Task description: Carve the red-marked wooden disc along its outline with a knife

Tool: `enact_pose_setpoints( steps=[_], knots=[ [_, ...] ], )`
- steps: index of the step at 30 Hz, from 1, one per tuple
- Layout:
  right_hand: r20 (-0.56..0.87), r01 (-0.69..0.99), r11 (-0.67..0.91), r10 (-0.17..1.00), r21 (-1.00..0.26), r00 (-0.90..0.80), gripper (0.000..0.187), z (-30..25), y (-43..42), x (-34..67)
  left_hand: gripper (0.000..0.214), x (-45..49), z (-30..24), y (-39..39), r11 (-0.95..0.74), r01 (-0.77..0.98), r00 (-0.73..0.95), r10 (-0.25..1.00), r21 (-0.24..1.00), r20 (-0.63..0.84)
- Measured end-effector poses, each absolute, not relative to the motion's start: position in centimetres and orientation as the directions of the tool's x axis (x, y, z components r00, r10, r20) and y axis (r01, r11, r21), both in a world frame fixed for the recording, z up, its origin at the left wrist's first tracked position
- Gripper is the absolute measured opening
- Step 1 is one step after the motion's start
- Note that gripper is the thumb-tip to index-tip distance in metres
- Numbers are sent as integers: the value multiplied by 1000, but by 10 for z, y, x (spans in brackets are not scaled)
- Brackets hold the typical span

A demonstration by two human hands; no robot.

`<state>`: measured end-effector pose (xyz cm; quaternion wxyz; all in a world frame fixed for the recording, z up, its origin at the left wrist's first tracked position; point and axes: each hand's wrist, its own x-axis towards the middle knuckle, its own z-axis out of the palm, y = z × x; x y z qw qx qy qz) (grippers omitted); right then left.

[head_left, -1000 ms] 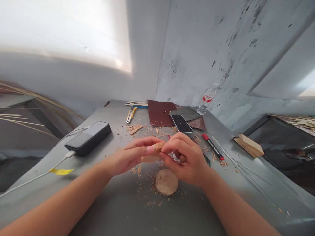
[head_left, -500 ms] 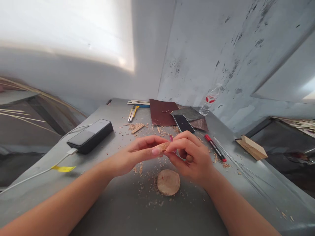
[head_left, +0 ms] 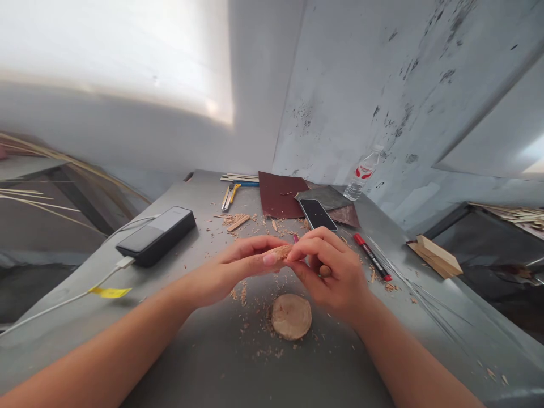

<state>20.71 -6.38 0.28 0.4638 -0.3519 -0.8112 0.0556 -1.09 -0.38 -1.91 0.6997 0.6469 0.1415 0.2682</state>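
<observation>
A small rough piece of carved wood (head_left: 282,251) is pinched between the thumb and fingers of my left hand (head_left: 238,263). The fingertips of my right hand (head_left: 329,266) meet the right end of that piece. Curled inside the right hand is a tool with a rounded wooden handle (head_left: 325,271); most of it is hidden by the fingers. A narrow magenta part (head_left: 296,238) shows just beyond the right fingers, and I cannot tell whether it belongs to the tool. Below the hands a round wood slice (head_left: 291,317) lies flat on the table, with crumbs of wood around it.
On the grey table (head_left: 212,362) are a black power bank (head_left: 156,235) with a white cable, a yellow utility knife (head_left: 230,196), brown sandpaper (head_left: 280,195), a phone (head_left: 318,215), a red-capped marker (head_left: 372,256), thin wires (head_left: 419,286), and a water bottle (head_left: 362,174).
The wood piece has turned slightly between my fingers. My right hand has shifted a little, and less of the magenta part shows. The things on the table stay put.
</observation>
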Motion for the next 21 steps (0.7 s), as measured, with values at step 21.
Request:
enact_pose_setpoints(
  steps=[21],
  knots=[
    [603, 560, 711, 684, -425, -411, 16, 4, -65, 211, 33, -7, -17, -8, 20, -96, 793, 606, 995, 65]
  ],
)
